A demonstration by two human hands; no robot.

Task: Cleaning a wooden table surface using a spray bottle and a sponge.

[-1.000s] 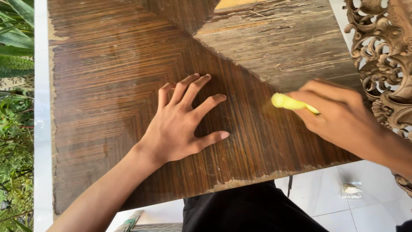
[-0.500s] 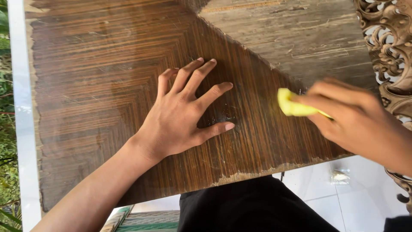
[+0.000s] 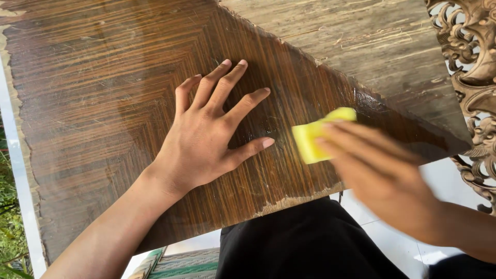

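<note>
A dark, glossy herringbone-veneered wooden panel is lying across the person's lap. The left hand is pressing flat and open, grasping nothing; the right hand is pinching a yellow sponge near the panel's near-right edge. The ragged veneer could be snagging the sponge and lifting.

Pressing flat on a dark striped wooden board with the left hand, fingers spread, palm down. Pinching a yellow sponge in the blurred right hand, sponge touching the board's glossy dark part near the boundary with a paler, dull bare patch at upper right. Showing a carved wooden ornament just beyond the right edge, black trousers below, pale floor tiles underneath.
</note>
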